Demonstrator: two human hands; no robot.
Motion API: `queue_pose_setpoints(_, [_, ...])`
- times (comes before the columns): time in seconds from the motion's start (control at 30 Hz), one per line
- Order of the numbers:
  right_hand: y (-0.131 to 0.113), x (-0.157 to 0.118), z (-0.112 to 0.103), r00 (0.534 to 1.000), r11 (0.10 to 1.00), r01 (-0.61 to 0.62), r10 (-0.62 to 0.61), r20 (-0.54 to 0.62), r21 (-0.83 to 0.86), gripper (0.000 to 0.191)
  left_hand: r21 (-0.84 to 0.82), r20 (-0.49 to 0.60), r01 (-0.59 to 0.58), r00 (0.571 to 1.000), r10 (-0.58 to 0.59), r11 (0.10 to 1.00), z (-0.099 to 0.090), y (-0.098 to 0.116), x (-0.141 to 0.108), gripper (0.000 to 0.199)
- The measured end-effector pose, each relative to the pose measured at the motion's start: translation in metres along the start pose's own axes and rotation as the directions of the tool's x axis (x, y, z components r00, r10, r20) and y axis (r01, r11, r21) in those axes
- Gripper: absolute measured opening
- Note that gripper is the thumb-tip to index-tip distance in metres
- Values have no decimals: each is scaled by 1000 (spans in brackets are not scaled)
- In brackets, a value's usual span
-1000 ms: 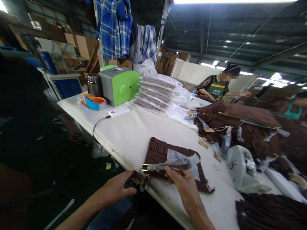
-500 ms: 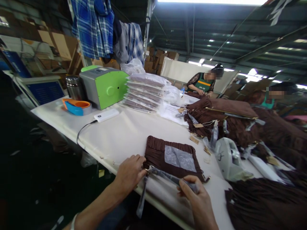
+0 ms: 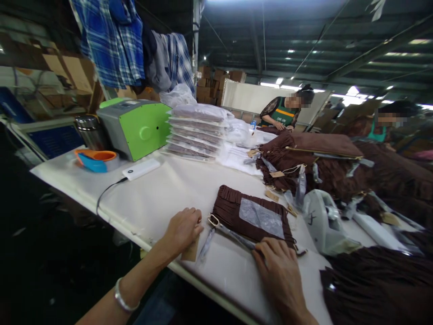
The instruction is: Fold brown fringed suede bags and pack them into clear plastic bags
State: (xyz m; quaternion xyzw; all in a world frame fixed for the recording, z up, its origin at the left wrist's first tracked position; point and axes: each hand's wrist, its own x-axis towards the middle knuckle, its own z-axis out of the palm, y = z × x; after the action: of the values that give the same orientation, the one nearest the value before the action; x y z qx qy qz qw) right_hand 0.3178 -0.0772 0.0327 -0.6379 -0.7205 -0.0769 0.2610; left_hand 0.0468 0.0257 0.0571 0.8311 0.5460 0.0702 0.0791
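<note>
A brown pleated bag (image 3: 230, 205) lies flat on the white table, with a sheet of clear-grey plastic (image 3: 260, 217) on its upper face. My left hand (image 3: 182, 229) is closed at the bag's near-left side, a tan card tag (image 3: 190, 252) coming out from under its fingers. Beside that hand is a gold ring clasp (image 3: 213, 220), from which a plastic-wrapped strap (image 3: 233, 235) runs along the bag's near edge. My right hand (image 3: 279, 268) is closed over the strap's right end, its fingertips partly hidden. Near the left hand lies another wrapped strap piece (image 3: 206, 246).
Brown bags with tags (image 3: 314, 153) are heaped at the right, behind a white tape dispenser (image 3: 318, 221). Dark brown pleated fabric (image 3: 375, 284) covers the near right. Bagged goods (image 3: 194, 133) stand stacked beside a green-grey machine (image 3: 135, 128). Two people work beyond.
My left hand has come off the ring clasp and now has a tan tag at its fingers. The right hand has turned palm down over the strap. The bag sits slightly further right in view.
</note>
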Motion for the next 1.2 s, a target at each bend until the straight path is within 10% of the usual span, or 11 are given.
queue_pose_setpoints(0.47, [25, 22, 14, 992, 992, 126, -126, 15, 28, 10, 18, 76, -47, 996, 45, 999, -7, -1, -6, 5])
queue_pose_setpoints(0.8, [45, 26, 11, 995, 996, 71, -75, 60, 59, 42, 22, 122, -190, 975, 186, 981, 9, 52, -27, 13])
queue_pose_setpoints(0.97, [98, 40, 10, 962, 966, -222, 239, -130, 133, 67, -13, 89, -240, 967, 240, 971, 16, 80, -17, 14])
queue_pose_setpoints(1.2, [97, 53, 7, 839, 806, -542, 500, 217, 239, 59, 58, 57, -244, 969, 240, 968, 26, 89, -8, 15])
